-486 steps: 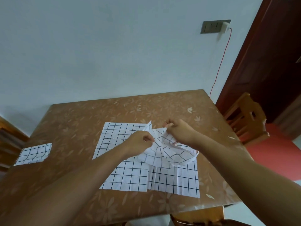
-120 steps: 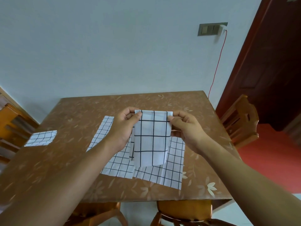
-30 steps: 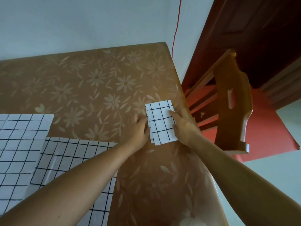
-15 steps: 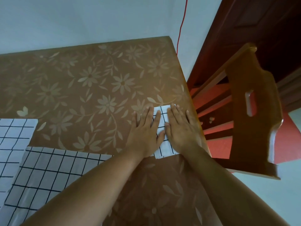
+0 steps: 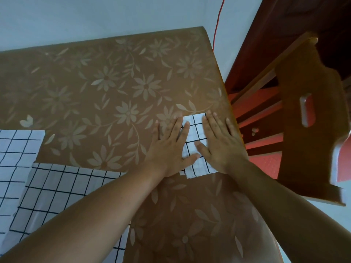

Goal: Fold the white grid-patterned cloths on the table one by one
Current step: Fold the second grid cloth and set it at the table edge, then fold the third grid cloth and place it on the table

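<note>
A small folded white grid-patterned cloth (image 5: 195, 133) lies flat near the right edge of the brown flowered table (image 5: 106, 88). My left hand (image 5: 171, 147) rests palm down on its left side, fingers spread. My right hand (image 5: 220, 141) presses flat on its right side, fingers spread toward the table edge. Between the hands a strip of the cloth shows. Two unfolded grid cloths lie at the left: one (image 5: 57, 192) partly under my left forearm, another (image 5: 17, 147) beyond it at the frame's left edge.
A wooden chair (image 5: 303, 114) stands close against the table's right edge, over a red floor. A red cable (image 5: 218, 19) runs down the pale wall behind the table's far right corner. A dark wooden door fills the upper right.
My two hands have slid apart across the folded cloth, so more of its middle shows than half a second ago. A second ago my fingers were setting it down here.
</note>
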